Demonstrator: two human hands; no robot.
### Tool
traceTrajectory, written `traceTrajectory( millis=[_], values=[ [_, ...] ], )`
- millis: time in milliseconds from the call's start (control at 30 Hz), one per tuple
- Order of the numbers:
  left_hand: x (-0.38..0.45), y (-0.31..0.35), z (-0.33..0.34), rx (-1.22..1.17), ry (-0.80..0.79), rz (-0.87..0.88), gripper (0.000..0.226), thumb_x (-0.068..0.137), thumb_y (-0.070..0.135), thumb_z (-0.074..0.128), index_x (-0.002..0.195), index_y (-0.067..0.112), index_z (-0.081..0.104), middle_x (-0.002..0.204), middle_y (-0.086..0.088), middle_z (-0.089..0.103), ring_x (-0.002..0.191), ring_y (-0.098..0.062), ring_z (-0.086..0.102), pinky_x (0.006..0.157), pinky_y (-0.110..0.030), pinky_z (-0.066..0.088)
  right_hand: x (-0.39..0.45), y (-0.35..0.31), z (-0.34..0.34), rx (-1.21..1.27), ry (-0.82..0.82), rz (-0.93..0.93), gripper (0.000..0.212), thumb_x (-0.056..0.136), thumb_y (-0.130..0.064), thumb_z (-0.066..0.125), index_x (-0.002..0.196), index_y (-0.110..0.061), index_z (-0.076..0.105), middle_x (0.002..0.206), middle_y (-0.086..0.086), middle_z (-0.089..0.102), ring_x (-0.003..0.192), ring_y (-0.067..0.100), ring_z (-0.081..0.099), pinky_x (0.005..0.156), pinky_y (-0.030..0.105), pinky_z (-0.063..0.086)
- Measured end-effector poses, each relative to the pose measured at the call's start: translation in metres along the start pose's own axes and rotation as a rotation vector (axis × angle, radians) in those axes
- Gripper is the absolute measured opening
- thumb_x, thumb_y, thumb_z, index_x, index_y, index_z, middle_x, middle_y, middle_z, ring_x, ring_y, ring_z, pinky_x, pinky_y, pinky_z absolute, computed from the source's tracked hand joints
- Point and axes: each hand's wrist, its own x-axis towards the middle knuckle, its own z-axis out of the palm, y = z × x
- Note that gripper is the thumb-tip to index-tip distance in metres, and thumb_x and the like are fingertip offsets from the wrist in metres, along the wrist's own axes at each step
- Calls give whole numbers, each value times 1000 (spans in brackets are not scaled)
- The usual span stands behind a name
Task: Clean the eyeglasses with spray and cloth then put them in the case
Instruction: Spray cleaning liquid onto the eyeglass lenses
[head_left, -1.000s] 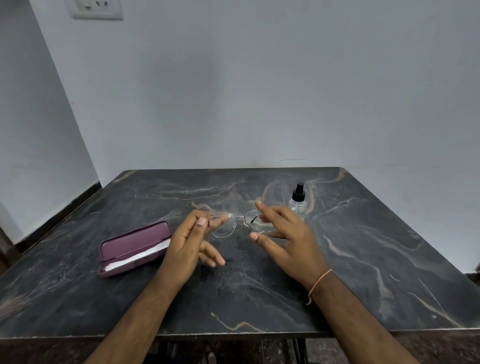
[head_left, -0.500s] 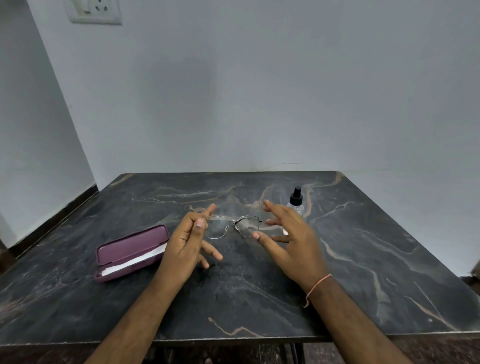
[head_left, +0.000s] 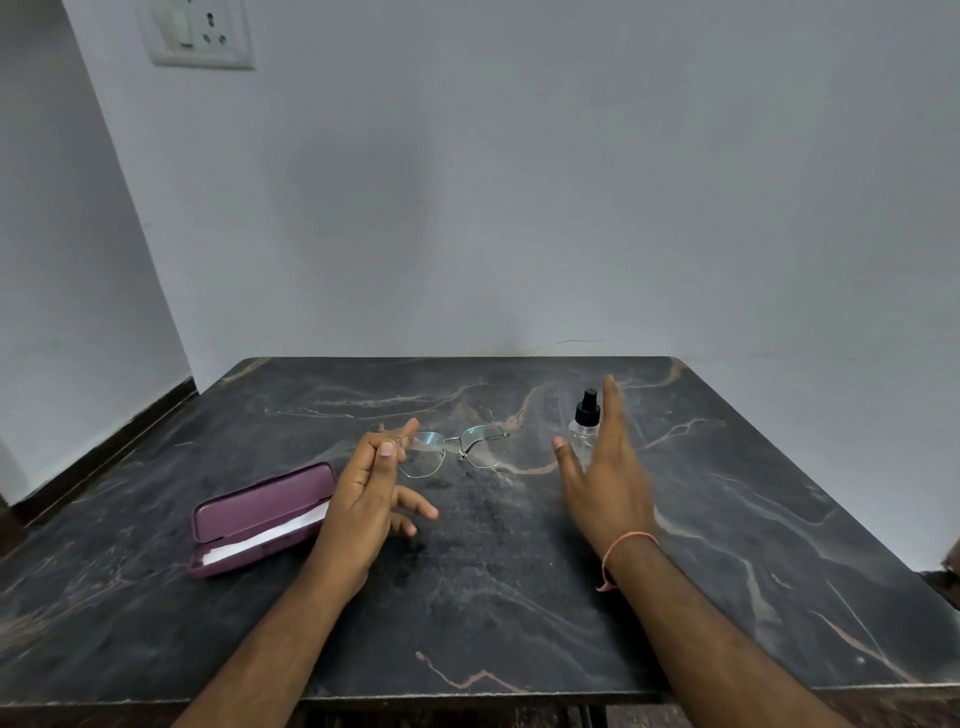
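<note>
Before you: dark marble-patterned square table (head_left: 519, 597) with tan veins | behind it: plain pale grey wall (head_left: 519, 208) | your upper left: white wall socket plate (head_left: 200, 32) | dark skirting board (head_left: 104, 447) at wall foot

Soft, even, rather dim indoor light falls from above and in front, leaving the wall (head_left: 519, 208) a flat grey-blue that darkens toward the left corner. The dark marbled tabletop (head_left: 519, 597) carries only faint, diffuse shadows beneath the left hand (head_left: 371, 499), and a small greenish glint of glare shows on a lens of the eyeglasses (head_left: 452, 449). The right hand (head_left: 605, 467) is smeared by motion blur, and wide-angle distortion bows the tabletop's edges and tilts the socket plate (head_left: 200, 34).
</note>
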Motion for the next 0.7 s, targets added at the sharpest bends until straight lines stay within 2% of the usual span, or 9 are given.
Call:
traceTrajectory(
  millis=[67,133,167,233,300,367,467,567,700],
  values=[
    [0,1,-1,-1,3,5,27,107,50,43,89,47,64,161,20,58,67,-27,78,47,-26,53,-2,-4,0,19,-12,-19,96,109,-42,61,167,-57,-14,172,3,45,95,34,78,68,42,59],
    [0,1,-1,-5,6,4,27,107,49,43,89,45,63,160,20,58,66,-28,78,47,-26,53,-8,-9,-1,67,-29,-68,92,110,-44,58,168,-56,-12,169,4,49,78,22,77,62,33,48],
    [0,0,-1,-9,11,4,26,107,49,43,91,43,63,160,20,59,66,-28,78,47,-26,53,-11,-12,-3,93,-45,-93,90,110,-45,57,169,-56,-10,163,4,56,65,12,72,58,27,43],
    [1,0,-2,-11,18,0,25,106,49,43,94,40,62,159,20,59,65,-28,77,47,-25,53,-19,-19,-8,140,-74,-153,84,110,-45,56,171,-54,-1,140,3,72,50,8,63,53,11,34],
    [1,-1,-2,-19,20,-6,24,106,48,43,102,31,60,160,19,59,65,-27,77,47,-25,53,-26,-25,-14,182,-101,-232,79,106,-45,54,172,-50,11,107,7,74,52,9,61,49,10,35],
    [2,-2,-2,-11,26,-7,30,106,48,43,107,21,56,161,18,58,65,-27,77,48,-26,53,-32,-31,-20,214,-121,-306,78,102,-43,53,172,-47,19,109,7,77,53,10,59,52,8,37],
    [2,-2,-2,-15,30,4,27,106,49,42,102,26,56,161,17,58,65,-27,77,49,-26,53,-38,-38,-21,191,-113,-373,81,96,-38,56,171,-42,27,106,1,78,56,-1,57,54,4,35],
    [2,-2,-1,-19,29,8,29,107,49,42,106,23,55,161,18,58,65,-27,77,50,-27,53,-39,-42,-18,122,-106,-414,82,95,-38,61,171,-40,30,109,-7,76,58,-3,53,56,6,40],
    [4,-5,-2,-12,46,1,39,108,48,41,115,12,54,160,20,59,66,-27,77,52,-28,55,-39,-43,-15,56,-107,-450,76,100,-42,63,170,-38,33,115,-9,76,73,4,63,59,25,57]
  ],
)
